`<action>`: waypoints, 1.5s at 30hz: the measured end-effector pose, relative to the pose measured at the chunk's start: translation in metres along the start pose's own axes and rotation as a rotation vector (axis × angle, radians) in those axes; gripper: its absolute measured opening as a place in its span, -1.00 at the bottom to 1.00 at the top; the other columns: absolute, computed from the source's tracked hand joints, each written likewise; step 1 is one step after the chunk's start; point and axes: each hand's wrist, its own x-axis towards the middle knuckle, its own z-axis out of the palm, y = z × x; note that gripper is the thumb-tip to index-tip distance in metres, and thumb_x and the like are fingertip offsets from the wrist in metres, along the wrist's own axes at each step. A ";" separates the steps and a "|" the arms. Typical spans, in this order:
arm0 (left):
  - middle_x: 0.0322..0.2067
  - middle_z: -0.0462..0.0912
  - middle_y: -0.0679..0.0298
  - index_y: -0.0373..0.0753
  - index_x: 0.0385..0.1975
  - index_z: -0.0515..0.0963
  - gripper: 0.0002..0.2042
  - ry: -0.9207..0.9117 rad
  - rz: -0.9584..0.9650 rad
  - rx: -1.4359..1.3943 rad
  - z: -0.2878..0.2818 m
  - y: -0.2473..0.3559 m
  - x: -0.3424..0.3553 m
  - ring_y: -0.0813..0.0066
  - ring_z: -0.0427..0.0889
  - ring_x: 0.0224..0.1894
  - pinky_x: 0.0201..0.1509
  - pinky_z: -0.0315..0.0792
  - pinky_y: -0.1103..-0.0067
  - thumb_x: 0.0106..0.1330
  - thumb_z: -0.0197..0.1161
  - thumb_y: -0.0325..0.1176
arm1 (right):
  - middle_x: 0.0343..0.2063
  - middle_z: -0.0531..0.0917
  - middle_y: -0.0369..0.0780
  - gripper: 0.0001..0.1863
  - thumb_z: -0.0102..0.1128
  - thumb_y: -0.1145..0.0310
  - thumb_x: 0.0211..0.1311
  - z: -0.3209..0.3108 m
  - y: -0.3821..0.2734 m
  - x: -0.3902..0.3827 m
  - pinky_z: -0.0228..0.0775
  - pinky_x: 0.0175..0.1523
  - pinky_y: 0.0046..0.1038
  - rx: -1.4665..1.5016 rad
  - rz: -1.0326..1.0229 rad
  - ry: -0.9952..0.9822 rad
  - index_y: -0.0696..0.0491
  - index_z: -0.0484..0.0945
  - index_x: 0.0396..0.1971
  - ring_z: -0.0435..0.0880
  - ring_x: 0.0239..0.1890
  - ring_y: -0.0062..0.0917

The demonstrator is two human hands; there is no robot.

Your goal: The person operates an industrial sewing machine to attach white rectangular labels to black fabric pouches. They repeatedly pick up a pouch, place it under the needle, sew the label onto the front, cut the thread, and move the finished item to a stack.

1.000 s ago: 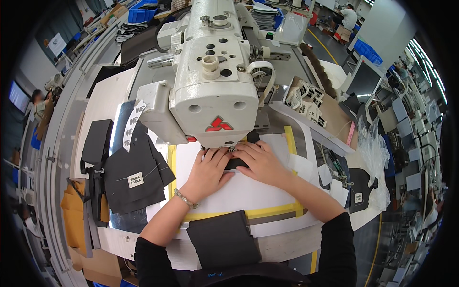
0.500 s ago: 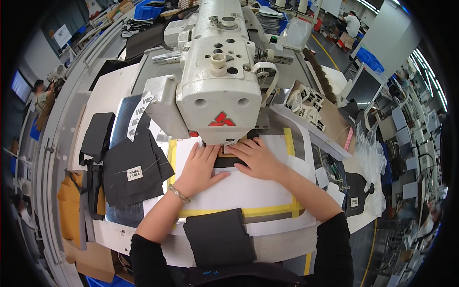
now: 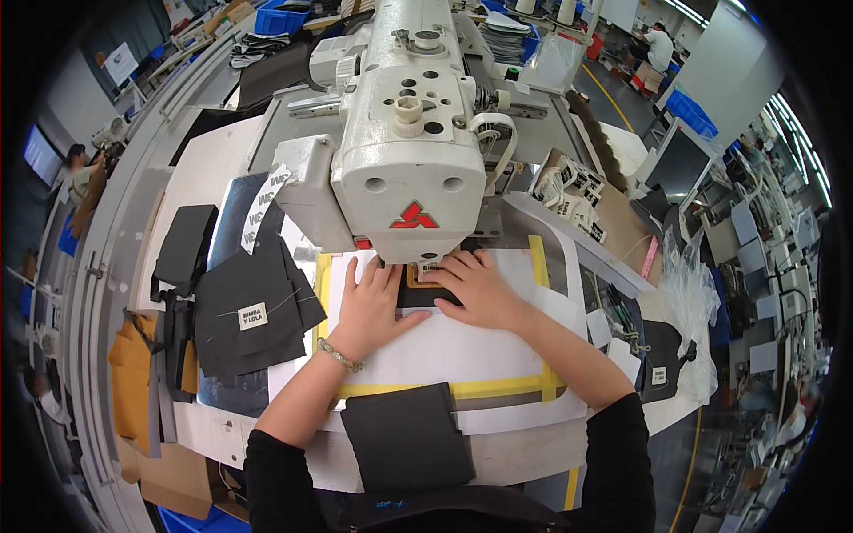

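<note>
"Fingers [image 3: 366,279] of both hands: how do they lie?"

"Left hand [image 3: 371,309]: spread apart, beside one black piece [image 3: 430,297]. Right hand [image 3: 485,293]: thumb apart, fingertips upon it."

"Where's that piece?"

"On one white sheet [image 3: 444,355], before one sewing machine [image 3: 408,169]; two black stacks nearby, one left [image 3: 233,342], one nearer the person [image 3: 409,440]"

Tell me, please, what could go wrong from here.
The right hand has fingers near the low end of the sewing machine, so they might get pinched. If the left hand slips, the black piece between the hands could shift. The dark cloth at the edge of the table might slide off if brushed.
</note>
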 end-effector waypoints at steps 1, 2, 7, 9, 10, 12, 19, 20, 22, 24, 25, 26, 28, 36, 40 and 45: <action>0.18 0.34 0.03 -0.42 0.12 0.40 -0.18 -0.012 -0.005 -0.001 0.000 0.000 0.000 0.07 0.25 0.28 0.41 -0.11 0.03 0.11 0.22 0.25 | 0.02 0.49 -0.25 -0.48 0.22 0.13 0.16 -0.001 0.000 0.000 0.06 0.18 -0.21 0.009 -0.003 -0.006 -0.14 0.46 0.15 0.34 0.18 -0.36; 0.18 0.34 0.03 -0.42 0.13 0.39 -0.18 -0.003 -0.002 0.001 0.001 0.000 0.000 0.07 0.25 0.28 0.41 -0.11 0.03 0.10 0.22 0.25 | 0.05 0.48 -0.26 -0.50 0.21 0.12 0.16 -0.002 -0.001 0.000 0.07 0.18 -0.20 0.003 -0.002 -0.009 -0.13 0.47 0.13 0.35 0.17 -0.36; 0.20 0.35 0.06 -0.44 0.19 0.35 -0.12 -0.004 0.001 0.048 0.002 -0.002 -0.002 0.13 0.23 0.32 0.44 -0.09 0.08 0.12 0.17 0.30 | 0.13 0.46 -0.29 -0.52 0.21 0.13 0.17 -0.004 -0.002 0.000 0.09 0.17 -0.19 0.033 0.003 -0.025 -0.12 0.48 0.11 0.35 0.19 -0.39; 0.20 0.35 0.06 -0.44 0.19 0.35 -0.11 -0.010 -0.017 0.030 0.001 -0.001 -0.001 0.13 0.23 0.32 0.44 -0.09 0.09 0.12 0.18 0.30 | 0.16 0.46 -0.29 -0.50 0.21 0.13 0.16 -0.007 -0.001 -0.001 0.08 0.17 -0.19 0.084 0.031 -0.035 -0.12 0.47 0.13 0.34 0.21 -0.41; 0.20 0.36 0.05 -0.44 0.19 0.35 -0.11 -0.013 -0.027 0.022 0.000 0.000 -0.001 0.13 0.23 0.32 0.44 -0.09 0.10 0.12 0.18 0.30 | 0.17 0.46 -0.29 -0.49 0.22 0.13 0.16 -0.008 -0.001 -0.002 0.08 0.17 -0.19 0.111 0.043 -0.040 -0.13 0.46 0.14 0.34 0.23 -0.43; 0.19 0.36 0.06 -0.45 0.19 0.35 -0.11 -0.001 -0.021 0.030 -0.001 0.001 -0.001 0.13 0.23 0.32 0.44 -0.07 0.10 0.11 0.19 0.30 | 0.21 0.45 -0.30 -0.46 0.22 0.12 0.15 -0.010 0.005 -0.005 0.08 0.18 -0.19 0.103 0.006 -0.067 -0.12 0.45 0.17 0.35 0.23 -0.45; 0.16 0.39 0.06 -0.47 0.19 0.35 -0.11 0.004 -0.008 0.026 -0.003 0.002 0.000 0.12 0.23 0.32 0.44 -0.04 0.11 0.09 0.23 0.28 | 0.27 0.42 -0.35 -0.38 0.25 0.11 0.10 -0.014 0.010 -0.011 0.09 0.16 -0.16 0.047 -0.077 -0.058 -0.12 0.42 0.22 0.39 0.22 -0.47; 0.16 0.39 0.06 -0.46 0.19 0.35 -0.11 0.001 -0.011 0.026 -0.002 0.002 0.000 0.11 0.23 0.32 0.44 -0.04 0.11 0.10 0.23 0.28 | 0.27 0.42 -0.35 -0.39 0.25 0.12 0.10 -0.014 0.010 -0.011 0.09 0.16 -0.17 0.048 -0.078 -0.053 -0.12 0.42 0.21 0.39 0.22 -0.48; 0.16 0.39 0.05 -0.46 0.19 0.35 -0.11 0.000 -0.017 0.029 -0.002 0.002 -0.001 0.10 0.23 0.32 0.43 -0.04 0.11 0.10 0.23 0.28 | 0.26 0.44 -0.35 -0.40 0.24 0.13 0.10 -0.014 0.010 -0.011 0.10 0.15 -0.17 0.045 -0.084 -0.040 -0.11 0.43 0.20 0.40 0.21 -0.48; 0.17 0.39 0.05 -0.45 0.19 0.36 -0.12 0.000 -0.022 0.011 -0.002 0.004 0.001 0.09 0.23 0.32 0.44 -0.05 0.10 0.10 0.22 0.28 | 0.25 0.45 -0.35 -0.42 0.23 0.15 0.10 -0.017 0.011 -0.011 0.11 0.15 -0.18 0.036 -0.065 -0.051 -0.11 0.44 0.18 0.41 0.21 -0.48; 0.18 0.38 0.05 -0.44 0.19 0.36 -0.12 -0.001 -0.025 0.001 -0.002 0.005 0.002 0.08 0.23 0.32 0.44 -0.05 0.10 0.10 0.22 0.28 | 0.25 0.45 -0.34 -0.43 0.23 0.16 0.10 -0.018 0.011 -0.011 0.12 0.15 -0.18 0.032 -0.054 -0.057 -0.10 0.45 0.18 0.41 0.20 -0.48; 0.18 0.38 0.05 -0.44 0.19 0.36 -0.12 -0.002 -0.026 0.001 -0.002 0.005 0.003 0.08 0.23 0.32 0.44 -0.06 0.10 0.10 0.22 0.28 | 0.24 0.46 -0.34 -0.43 0.22 0.17 0.10 -0.017 0.011 -0.011 0.12 0.15 -0.18 0.021 -0.060 -0.048 -0.10 0.45 0.17 0.41 0.20 -0.48; 0.19 0.38 0.05 -0.42 0.19 0.36 -0.13 -0.005 -0.033 0.006 -0.004 0.007 0.003 0.07 0.23 0.33 0.44 -0.07 0.09 0.11 0.21 0.29 | 0.24 0.46 -0.34 -0.44 0.22 0.18 0.10 -0.014 0.012 -0.011 0.13 0.14 -0.19 0.002 -0.079 -0.026 -0.10 0.45 0.16 0.42 0.19 -0.48; 0.19 0.38 0.08 -0.41 0.19 0.36 -0.13 -0.039 -0.055 -0.012 -0.003 0.007 0.004 0.07 0.23 0.33 0.44 -0.10 0.07 0.10 0.21 0.30 | 0.24 0.46 -0.32 -0.44 0.20 0.17 0.14 -0.015 0.013 -0.012 0.12 0.19 -0.19 0.029 -0.076 -0.031 -0.10 0.44 0.20 0.41 0.19 -0.44; 0.19 0.39 0.08 -0.41 0.19 0.37 -0.13 -0.060 -0.062 -0.031 -0.005 0.007 0.004 0.07 0.23 0.33 0.44 -0.10 0.07 0.10 0.21 0.29 | 0.28 0.42 -0.30 -0.43 0.18 0.15 0.16 -0.014 0.014 -0.012 0.14 0.20 -0.20 0.029 -0.073 -0.049 -0.07 0.43 0.20 0.41 0.19 -0.41; 0.17 0.40 0.08 -0.40 0.20 0.35 -0.13 -0.057 -0.063 -0.025 -0.006 0.008 0.005 0.08 0.23 0.32 0.43 -0.09 0.07 0.10 0.22 0.28 | 0.28 0.41 -0.30 -0.43 0.18 0.15 0.16 -0.013 0.015 -0.012 0.14 0.21 -0.20 0.023 -0.071 -0.056 -0.07 0.42 0.21 0.41 0.19 -0.40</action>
